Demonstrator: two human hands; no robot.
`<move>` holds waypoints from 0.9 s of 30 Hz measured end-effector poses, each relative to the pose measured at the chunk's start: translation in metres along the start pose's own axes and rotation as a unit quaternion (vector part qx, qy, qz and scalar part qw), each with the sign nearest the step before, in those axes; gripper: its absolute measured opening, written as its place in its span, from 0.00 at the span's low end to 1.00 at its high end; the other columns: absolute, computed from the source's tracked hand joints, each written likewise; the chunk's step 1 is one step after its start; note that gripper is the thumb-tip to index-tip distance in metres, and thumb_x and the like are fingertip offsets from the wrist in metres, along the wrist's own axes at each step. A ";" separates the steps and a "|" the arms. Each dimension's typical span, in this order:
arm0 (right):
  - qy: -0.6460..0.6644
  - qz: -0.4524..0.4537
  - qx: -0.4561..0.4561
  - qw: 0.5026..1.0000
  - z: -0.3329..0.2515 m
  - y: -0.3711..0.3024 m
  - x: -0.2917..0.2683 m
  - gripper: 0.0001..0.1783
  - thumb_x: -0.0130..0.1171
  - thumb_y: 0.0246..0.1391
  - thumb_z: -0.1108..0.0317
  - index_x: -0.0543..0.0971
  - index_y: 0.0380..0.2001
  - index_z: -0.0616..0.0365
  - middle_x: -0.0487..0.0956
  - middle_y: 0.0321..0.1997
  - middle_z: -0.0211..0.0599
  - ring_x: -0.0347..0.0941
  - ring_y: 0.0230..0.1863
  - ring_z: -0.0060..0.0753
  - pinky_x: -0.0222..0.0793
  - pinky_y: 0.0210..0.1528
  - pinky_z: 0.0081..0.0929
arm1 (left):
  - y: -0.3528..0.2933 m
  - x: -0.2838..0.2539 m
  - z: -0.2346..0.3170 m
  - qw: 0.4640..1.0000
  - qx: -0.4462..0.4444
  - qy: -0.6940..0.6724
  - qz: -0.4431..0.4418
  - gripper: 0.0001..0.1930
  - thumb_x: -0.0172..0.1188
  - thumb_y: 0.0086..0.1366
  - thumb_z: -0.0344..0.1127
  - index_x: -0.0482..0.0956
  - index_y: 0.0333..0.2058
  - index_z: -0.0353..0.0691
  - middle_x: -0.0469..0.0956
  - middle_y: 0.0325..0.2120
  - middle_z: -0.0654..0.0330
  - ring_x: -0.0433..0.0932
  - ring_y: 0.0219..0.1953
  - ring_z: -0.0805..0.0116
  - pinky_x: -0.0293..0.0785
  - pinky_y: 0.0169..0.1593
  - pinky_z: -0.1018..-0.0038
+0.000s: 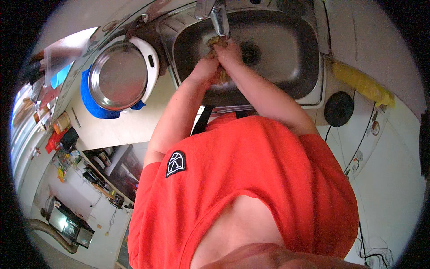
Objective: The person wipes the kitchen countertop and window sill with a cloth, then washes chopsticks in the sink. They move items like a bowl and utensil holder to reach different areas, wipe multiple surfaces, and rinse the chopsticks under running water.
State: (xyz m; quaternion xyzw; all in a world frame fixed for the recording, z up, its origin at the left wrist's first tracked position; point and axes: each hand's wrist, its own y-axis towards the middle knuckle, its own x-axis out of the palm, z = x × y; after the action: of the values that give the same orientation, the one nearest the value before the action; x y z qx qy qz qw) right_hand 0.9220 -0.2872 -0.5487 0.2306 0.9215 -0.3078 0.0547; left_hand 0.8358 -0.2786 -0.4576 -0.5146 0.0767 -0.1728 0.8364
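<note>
Over the left part of the steel sink (277, 54), my two hands are close together beneath the faucet (219, 20). My left hand (207, 69) and my right hand (229, 54) are both closed around a crumpled yellow-brown cloth (217, 41). Part of the cloth bulges out above my right hand, and another bit hangs below the hands. Most of it is hidden by my fingers. To the right of my hands is the dark drain of the sink (249, 52).
Left of the sink, a round steel lid or pan (118, 76) rests with a white board (151, 62) on a blue cloth (101, 105). A yellow cloth (363, 83) lies along the right edge, near a round black object (339, 109). Cluttered shelves stand at far left.
</note>
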 end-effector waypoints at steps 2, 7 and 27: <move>-0.059 -0.067 0.055 0.994 -0.030 -0.004 -0.024 0.33 0.66 0.48 0.53 0.72 0.56 0.57 0.74 0.57 0.56 0.69 0.59 0.58 0.63 0.62 0.46 | 0.001 0.003 -0.009 0.999 0.023 0.023 0.009 0.11 0.50 0.70 0.42 0.74 0.34 0.42 0.70 0.18 0.66 0.62 0.13 0.74 0.52 0.14 0.74; 0.000 -0.059 0.031 0.998 -0.006 0.068 -0.028 0.30 0.66 0.47 0.58 0.75 0.53 0.59 0.76 0.53 0.55 0.73 0.55 0.55 0.67 0.58 0.45 | -0.021 0.022 -0.002 0.999 -0.013 0.035 0.022 0.10 0.48 0.70 0.41 0.74 0.38 0.41 0.69 0.18 0.64 0.61 0.12 0.72 0.52 0.14 0.73; 0.589 -0.329 0.216 0.706 0.039 0.042 -0.084 0.17 0.56 0.58 0.64 0.77 0.48 0.60 0.78 0.52 0.47 0.75 0.52 0.47 0.68 0.60 0.41 | 0.013 -0.004 -0.029 0.999 0.033 -0.035 0.010 0.12 0.49 0.71 0.42 0.75 0.42 0.40 0.75 0.22 0.62 0.66 0.15 0.72 0.62 0.19 0.72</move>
State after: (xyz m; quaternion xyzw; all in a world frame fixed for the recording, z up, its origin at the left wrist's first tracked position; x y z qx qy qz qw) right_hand 1.0145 -0.3141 -0.5822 0.0529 0.6921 -0.2987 -0.6550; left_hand 0.8262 -0.2961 -0.4828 -0.4916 0.0465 -0.1486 0.8568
